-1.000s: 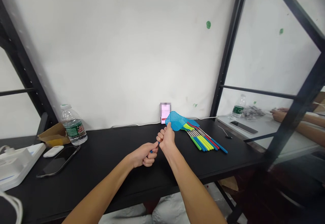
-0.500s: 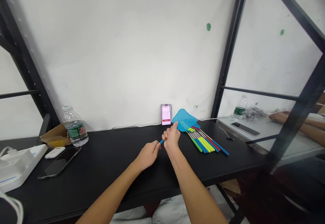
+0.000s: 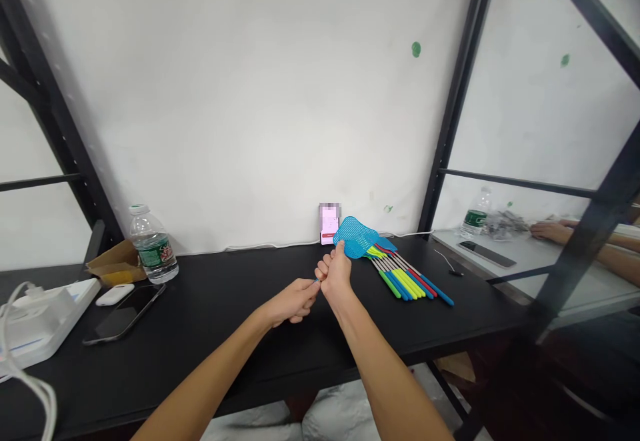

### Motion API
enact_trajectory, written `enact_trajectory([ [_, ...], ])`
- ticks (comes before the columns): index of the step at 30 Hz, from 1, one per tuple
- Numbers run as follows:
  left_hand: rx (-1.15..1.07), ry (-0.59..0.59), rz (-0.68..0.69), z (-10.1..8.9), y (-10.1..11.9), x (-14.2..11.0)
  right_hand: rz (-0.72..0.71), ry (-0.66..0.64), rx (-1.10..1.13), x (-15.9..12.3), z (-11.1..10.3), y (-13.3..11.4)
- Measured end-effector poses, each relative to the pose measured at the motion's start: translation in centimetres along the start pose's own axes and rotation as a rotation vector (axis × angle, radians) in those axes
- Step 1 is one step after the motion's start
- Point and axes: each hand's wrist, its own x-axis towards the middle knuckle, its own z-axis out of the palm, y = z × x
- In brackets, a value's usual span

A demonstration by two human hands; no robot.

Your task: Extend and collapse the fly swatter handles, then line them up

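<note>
A blue fly swatter [image 3: 356, 237] is in both my hands, its perforated head tilted up beyond my right hand. My right hand [image 3: 334, 273] is closed around it below the head, thumb pointing up along it. My left hand [image 3: 293, 301] is closed at the handle end, fingers pinched, close to the right hand. Most of the handle is hidden by my fingers. Right of my hands, several fly swatters lie fanned side by side, with green, blue, yellow and red handles, such as a yellow handle [image 3: 407, 283]; their heads partly overlap behind the blue head.
A phone [image 3: 329, 224] leans on the wall behind my hands. To the left are a water bottle [image 3: 156, 247], a cardboard box [image 3: 117, 264], a white case [image 3: 115, 295], a dark phone [image 3: 125, 314] and a power strip [image 3: 45, 321]. Beyond the black frame, another person's hand [image 3: 550, 230] rests on a white table.
My left hand has turned and come nearer to my right; less of the blue handle shows between them. The swatter head has shifted slightly left. The view has moved a little.
</note>
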Motion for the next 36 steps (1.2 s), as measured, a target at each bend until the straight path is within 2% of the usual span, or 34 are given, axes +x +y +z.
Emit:
enact_trajectory([
  [3, -0.237, -0.183, -0.07, -0.6, 0.5, -0.5, 0.056, -0.046, 0.017, 0.1, -0.2, -0.4],
  [8, -0.398, -0.301, -0.131, -1.6, 0.5, -0.5, 0.094, -0.144, 0.047, 0.1, -0.2, -0.9],
  [21, -0.415, -0.285, -0.116, -1.5, 0.6, -0.7, 0.085, -0.151, 0.025, 0.2, -0.2, -1.1],
  [29, -0.466, -0.335, -0.192, -1.4, 0.4, -0.6, 0.079, -0.205, -0.009, -0.3, 0.0, -0.8],
  [33, -0.417, -0.364, -0.239, -2.2, -0.1, -1.9, 0.041, -0.223, 0.006, 1.0, -1.4, -3.0],
  [36, -0.35, -0.361, -0.283, -3.8, -1.1, -3.9, -0.072, -0.147, 0.087, 2.7, -3.5, -6.1],
])
